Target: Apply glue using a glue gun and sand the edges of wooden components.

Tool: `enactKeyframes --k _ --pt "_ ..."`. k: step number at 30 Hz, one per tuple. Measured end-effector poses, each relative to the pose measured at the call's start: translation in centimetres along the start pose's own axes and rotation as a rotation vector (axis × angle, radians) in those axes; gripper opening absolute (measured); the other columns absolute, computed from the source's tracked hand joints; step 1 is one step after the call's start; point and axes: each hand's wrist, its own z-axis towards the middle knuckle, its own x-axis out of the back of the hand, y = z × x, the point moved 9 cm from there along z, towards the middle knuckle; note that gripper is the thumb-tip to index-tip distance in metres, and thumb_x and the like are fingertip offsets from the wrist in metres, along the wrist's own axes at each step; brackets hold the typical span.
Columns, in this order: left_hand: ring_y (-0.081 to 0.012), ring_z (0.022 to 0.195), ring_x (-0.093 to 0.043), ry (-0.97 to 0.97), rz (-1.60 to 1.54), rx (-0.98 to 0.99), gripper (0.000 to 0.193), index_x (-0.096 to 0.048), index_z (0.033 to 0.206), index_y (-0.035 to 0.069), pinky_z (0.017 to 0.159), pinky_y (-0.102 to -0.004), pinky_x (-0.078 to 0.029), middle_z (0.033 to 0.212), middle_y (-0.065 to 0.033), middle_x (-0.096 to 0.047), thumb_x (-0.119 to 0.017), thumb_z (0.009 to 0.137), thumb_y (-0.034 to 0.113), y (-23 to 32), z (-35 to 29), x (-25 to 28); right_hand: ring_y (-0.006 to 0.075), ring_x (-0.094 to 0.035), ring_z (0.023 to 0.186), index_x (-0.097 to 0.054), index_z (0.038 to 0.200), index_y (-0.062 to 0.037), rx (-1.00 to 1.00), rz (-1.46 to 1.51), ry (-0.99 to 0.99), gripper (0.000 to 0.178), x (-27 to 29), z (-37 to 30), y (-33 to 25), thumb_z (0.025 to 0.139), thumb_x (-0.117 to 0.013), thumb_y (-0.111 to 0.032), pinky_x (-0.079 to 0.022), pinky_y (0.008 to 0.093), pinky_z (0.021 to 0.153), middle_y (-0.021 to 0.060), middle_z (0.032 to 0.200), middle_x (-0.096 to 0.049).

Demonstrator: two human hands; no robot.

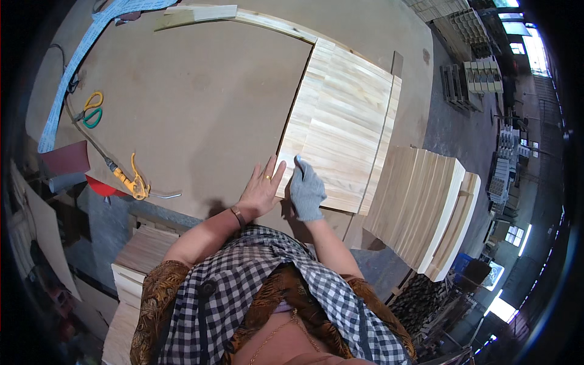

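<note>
A pale wooden panel (347, 109) made of glued strips lies flat on the brown work table. My left hand (261, 188) is bare, with a ring on one finger. Its fingers are spread, and their tips rest at the panel's near left corner. Just to its right, my right hand (306, 191) wears a grey glove and lies over the panel's near edge. The gloved fingers are curled in, and whatever they may hold is hidden. Narrow wooden strips (274, 25) run along the far side of the panel and on to the left.
On the table's left are a yellow air blow gun (139, 185) with a hose, scissors (92, 109) with yellow and green handles, and a long printed paper strip (61, 91). Stacked wooden panels (420, 207) stand to the right, beside the table. More wood is piled at the lower left.
</note>
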Motion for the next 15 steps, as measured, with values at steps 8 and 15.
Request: enactKeyframes --k 8,15 --pt "-0.0378 0.123 -0.034 0.103 -0.06 -0.036 0.09 -0.012 0.138 0.0 0.102 -0.0508 -0.021 0.137 -0.0312 -0.018 -0.067 0.073 0.027 0.6 -0.2 0.8 0.0342 -0.059 0.074 -0.056 0.101 -0.0059 0.178 -0.243 0.178 0.026 2.1 8.0 -2.8 0.089 -0.039 -0.022 -0.046 0.0463 0.063 0.0166 0.082 -0.062" --pt "-0.037 0.129 -0.025 0.13 -0.089 -0.047 0.092 -0.012 0.137 -0.001 0.102 -0.054 -0.02 0.136 -0.0315 -0.021 -0.07 0.07 0.026 0.2 -0.3 0.4 0.0341 -0.059 0.061 -0.054 0.105 -0.0083 -0.022 -0.054 -0.008 0.026 -0.1 -1.1 0.2 0.088 -0.044 -0.026 -0.046 0.0478 0.057 0.0182 0.079 -0.061"
